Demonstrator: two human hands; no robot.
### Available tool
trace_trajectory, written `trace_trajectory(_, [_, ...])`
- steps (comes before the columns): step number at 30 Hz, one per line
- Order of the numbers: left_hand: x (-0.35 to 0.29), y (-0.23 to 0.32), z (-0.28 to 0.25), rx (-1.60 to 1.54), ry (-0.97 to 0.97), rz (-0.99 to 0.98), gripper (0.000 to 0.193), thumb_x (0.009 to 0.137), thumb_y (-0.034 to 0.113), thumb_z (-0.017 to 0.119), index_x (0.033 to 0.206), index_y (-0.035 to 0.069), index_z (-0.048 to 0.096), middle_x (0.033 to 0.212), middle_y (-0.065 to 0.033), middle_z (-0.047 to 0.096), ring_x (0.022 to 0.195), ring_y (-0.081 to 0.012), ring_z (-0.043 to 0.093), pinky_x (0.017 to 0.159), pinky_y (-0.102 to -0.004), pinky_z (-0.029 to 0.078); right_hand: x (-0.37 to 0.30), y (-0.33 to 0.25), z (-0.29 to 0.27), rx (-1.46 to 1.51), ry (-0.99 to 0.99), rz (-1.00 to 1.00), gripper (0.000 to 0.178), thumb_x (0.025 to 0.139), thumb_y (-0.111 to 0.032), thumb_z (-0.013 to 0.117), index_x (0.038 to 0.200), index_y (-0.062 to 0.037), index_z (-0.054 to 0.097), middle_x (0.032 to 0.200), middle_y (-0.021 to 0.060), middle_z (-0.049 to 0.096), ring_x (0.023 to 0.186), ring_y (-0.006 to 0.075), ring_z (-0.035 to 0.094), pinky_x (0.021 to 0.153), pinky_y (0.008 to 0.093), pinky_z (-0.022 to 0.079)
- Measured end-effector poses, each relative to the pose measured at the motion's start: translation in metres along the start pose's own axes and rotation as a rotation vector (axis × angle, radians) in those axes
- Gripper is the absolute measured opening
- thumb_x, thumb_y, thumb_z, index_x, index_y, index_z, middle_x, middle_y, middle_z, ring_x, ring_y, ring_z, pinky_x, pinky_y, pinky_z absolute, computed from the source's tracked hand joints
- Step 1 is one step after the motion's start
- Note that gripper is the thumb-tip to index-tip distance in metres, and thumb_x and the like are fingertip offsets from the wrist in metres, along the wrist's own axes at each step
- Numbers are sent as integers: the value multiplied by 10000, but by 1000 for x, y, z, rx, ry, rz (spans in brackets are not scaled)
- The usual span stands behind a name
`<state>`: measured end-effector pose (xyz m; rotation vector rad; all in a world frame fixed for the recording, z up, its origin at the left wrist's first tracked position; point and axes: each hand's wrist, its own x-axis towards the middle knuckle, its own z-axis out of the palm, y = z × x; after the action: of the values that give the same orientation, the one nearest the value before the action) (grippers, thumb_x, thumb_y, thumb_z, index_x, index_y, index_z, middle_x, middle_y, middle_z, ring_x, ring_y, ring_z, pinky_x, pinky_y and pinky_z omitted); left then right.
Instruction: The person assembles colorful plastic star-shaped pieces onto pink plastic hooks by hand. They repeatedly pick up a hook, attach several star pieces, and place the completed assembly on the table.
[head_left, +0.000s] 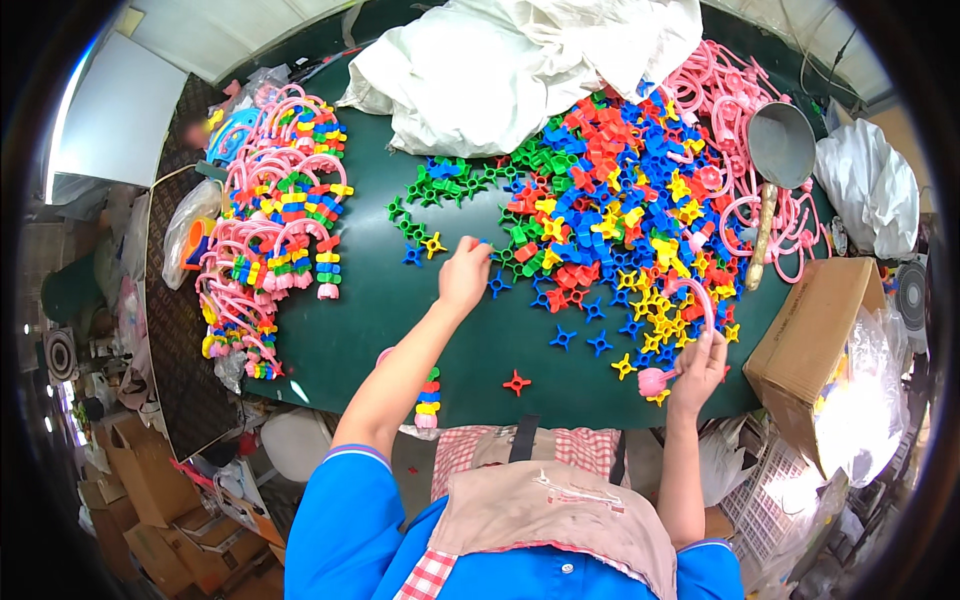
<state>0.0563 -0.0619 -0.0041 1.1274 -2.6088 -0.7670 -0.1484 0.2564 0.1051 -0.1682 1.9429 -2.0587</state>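
My left hand (466, 274) is over the middle of the green table (460, 350), its fingers pinched on a small blue plastic piece (485, 243) at the left edge of the pile. At the near right, my right hand (700, 368) grips a bent pink tube (698, 293) with a pink bell-shaped end (652, 382). A large heap of red, blue, green and yellow cross-shaped pieces (600, 235) spreads between and beyond my hands. One red cross piece (516, 383) lies alone near the front edge. Below my left forearm, a strung ring (428, 400) is partly hidden.
Pink rings strung with coloured pieces (290, 205) are piled at the left. White sacking (480, 75) covers the far side. Loose pink tubes (725, 100) and a grey pan (781, 145) with a wooden handle lie at the right, near a cardboard box (812, 325).
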Motion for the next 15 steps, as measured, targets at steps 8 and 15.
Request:
trace_trajectory(8, [25,-11,-16,-899,-380,-566,239,909,115,721,1110,1,659,1035,-99,706,954,-197,732,714,-291,615,-14,5,62,124,-201,208,125,1043,-187,548,1065,-65,534,640,-78,381,478,2,297,422,192,215])
trace_trajectory(15, [-22,30,-22,-1922,-376,-788,203,931,36,672,1133,30,655,1070,-122,711,1001,-266,720,781,-332,645,-26,26,145,312,-234,298,236,1054,-217,542,856,-104,481,589,-79,345,432,8,288,379,209,206])
